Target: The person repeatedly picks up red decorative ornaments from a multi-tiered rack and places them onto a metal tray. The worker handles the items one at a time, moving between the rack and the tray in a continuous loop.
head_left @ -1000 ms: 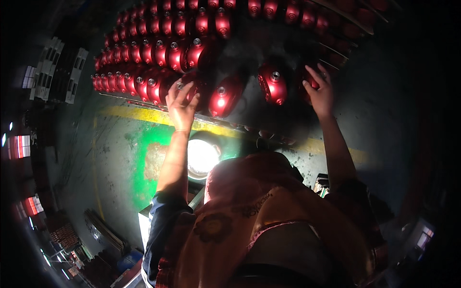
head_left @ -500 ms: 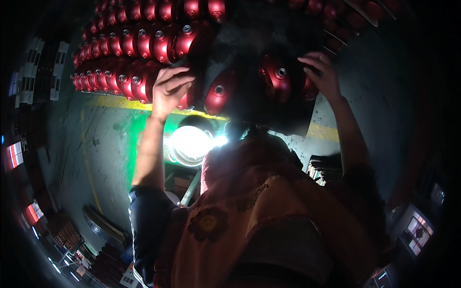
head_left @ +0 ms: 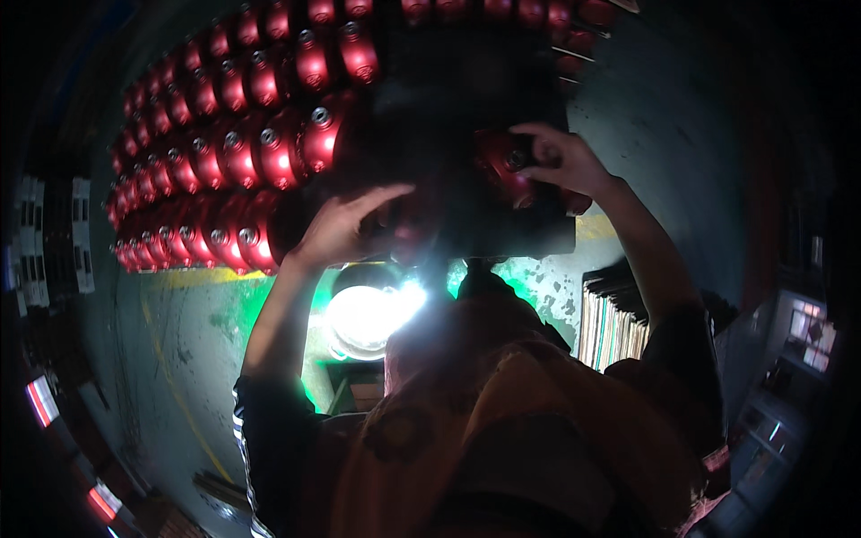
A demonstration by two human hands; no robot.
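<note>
My left hand is open, thumb and fingers spread beside a dim red rounded cylinder that lies largely in shadow. My right hand reaches in from the right, its bent fingers and thumb apart over another red rounded metal cylinder with a small round neck. Its fingertips overlap that cylinder's edge; firm contact cannot be made out. Many matching red cylinders with shiny metal necks stand in close rows on the left.
A glaring white lamp-like light shines below my left hand. A stack of thin flat sheets stands at right. Yellow floor lines cross the grey floor. More red cylinders line the far edge. Smoke or haze dims the middle.
My left hand has moved right and nearer, from the row's end toward the shadowed cylinder. My right hand has shifted left over a cylinder. The whole view has turned slightly.
</note>
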